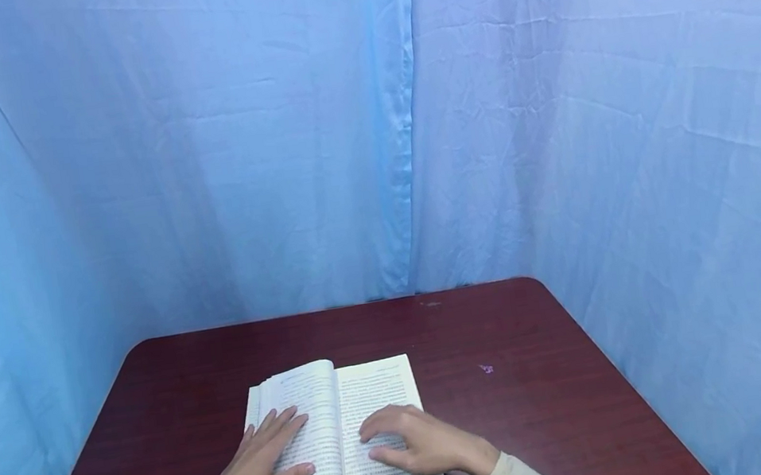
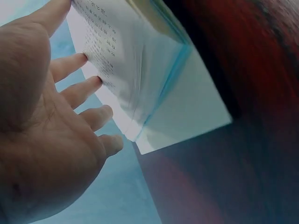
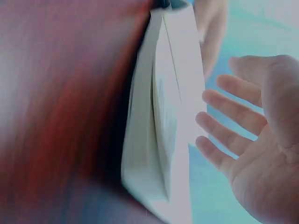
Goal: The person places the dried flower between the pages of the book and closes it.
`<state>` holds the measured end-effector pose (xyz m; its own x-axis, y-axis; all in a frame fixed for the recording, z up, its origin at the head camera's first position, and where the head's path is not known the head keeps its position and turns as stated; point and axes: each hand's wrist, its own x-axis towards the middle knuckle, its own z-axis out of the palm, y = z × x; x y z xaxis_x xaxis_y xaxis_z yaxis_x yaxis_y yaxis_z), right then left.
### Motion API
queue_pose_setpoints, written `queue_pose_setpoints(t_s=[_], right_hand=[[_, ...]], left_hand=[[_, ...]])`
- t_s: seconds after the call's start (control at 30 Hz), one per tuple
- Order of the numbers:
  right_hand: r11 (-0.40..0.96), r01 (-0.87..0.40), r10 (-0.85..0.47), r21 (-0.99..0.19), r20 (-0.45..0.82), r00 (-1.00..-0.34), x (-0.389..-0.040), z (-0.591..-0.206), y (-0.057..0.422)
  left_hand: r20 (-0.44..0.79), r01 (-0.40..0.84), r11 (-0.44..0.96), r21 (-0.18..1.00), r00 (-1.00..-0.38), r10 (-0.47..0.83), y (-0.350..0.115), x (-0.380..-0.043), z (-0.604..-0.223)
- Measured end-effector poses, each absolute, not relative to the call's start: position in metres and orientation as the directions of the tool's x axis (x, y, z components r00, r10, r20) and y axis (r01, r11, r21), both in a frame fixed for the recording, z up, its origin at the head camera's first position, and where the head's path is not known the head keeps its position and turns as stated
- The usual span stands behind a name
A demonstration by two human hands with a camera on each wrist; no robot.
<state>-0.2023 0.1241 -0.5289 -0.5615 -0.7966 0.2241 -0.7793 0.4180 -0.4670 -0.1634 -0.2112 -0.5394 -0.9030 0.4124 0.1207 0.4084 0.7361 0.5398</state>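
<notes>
An open book [image 1: 374, 387] with printed text lies near the front of the table, its left pages curving up toward the spine. My left hand [image 1: 259, 466] rests on the left page with its fingers spread. Over the lower part of the right page is my right hand [image 1: 425, 440], its fingers bent a little and holding nothing. In the left wrist view, the left hand's fingertips touch the page edge of the book [image 2: 126, 60]. The right wrist view shows the right hand [image 3: 261, 126] with its fingers apart from the book's thick page block [image 3: 145, 140].
The dark red wooden table [image 1: 520, 420] extends around the book, with a small purple mark [image 1: 487, 369] on its right side. Blue curtains [image 1: 267, 140] hang behind the table and along both sides.
</notes>
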Motion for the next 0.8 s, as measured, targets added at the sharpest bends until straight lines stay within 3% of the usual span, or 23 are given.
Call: queue_pose_setpoints(t_s=[0.4,0.57,0.8], right_hand=[[0.709,-0.586,-0.526,-0.393,0.259,-0.810,-0.238,-0.541,0.211],[0.796,-0.502,-0.418,-0.337,0.292,-0.860,-0.249,-0.543,0.244],[0.847,-0.378,-0.307,-0.374,0.238,-0.922,-0.261,-0.541,0.276]], left_hand=[[0.093,0.397,0.722,0.567,-0.902,0.422,-0.222,-0.167,-0.552],[0.114,0.421,0.709,0.566,-0.892,0.438,-0.225,-0.167,-0.555],[0.129,0.441,0.711,0.548,-0.884,0.449,-0.228,-0.168,-0.556]])
